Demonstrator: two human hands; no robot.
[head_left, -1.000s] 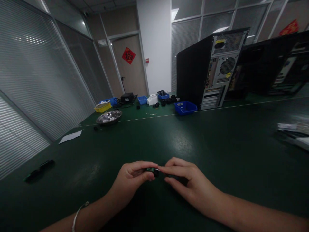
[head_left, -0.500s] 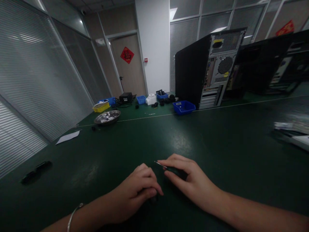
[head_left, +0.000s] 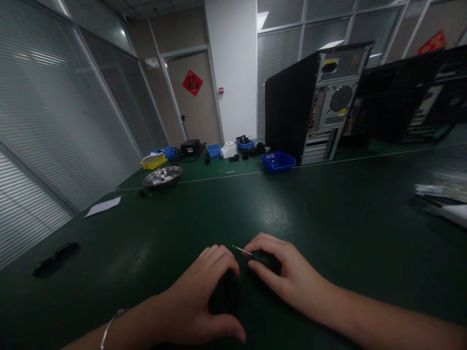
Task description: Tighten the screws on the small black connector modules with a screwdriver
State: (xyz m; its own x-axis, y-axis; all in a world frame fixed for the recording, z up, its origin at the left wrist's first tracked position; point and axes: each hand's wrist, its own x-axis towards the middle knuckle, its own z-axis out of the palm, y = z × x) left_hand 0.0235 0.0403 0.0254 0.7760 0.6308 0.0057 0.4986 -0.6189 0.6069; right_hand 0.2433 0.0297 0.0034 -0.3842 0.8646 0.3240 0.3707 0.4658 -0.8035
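My right hand (head_left: 284, 265) is closed around the dark handle of a small screwdriver (head_left: 242, 250), whose thin metal shaft points left past the fingertips. Just left of it, my left hand (head_left: 204, 291) hovers over or rests on the table, its thumb spread wide from curled fingers. A dark patch (head_left: 224, 294) shows between that thumb and the fingers; whether it is a black object or shadow I cannot tell. The screwdriver's tip lies close to the left fingertips, apart from them.
On the green table (head_left: 204, 214), a metal bowl (head_left: 163, 177), a blue bin (head_left: 278, 162) and a black computer tower (head_left: 292, 107) stand farther back. Dark items (head_left: 54, 257) lie at left, near a white paper (head_left: 103, 206). A white-edged item (head_left: 447, 206) sits at right.
My left thumb has swung down and away from the fingers, opening the hand. My right hand keeps the screwdriver in nearly the same place.
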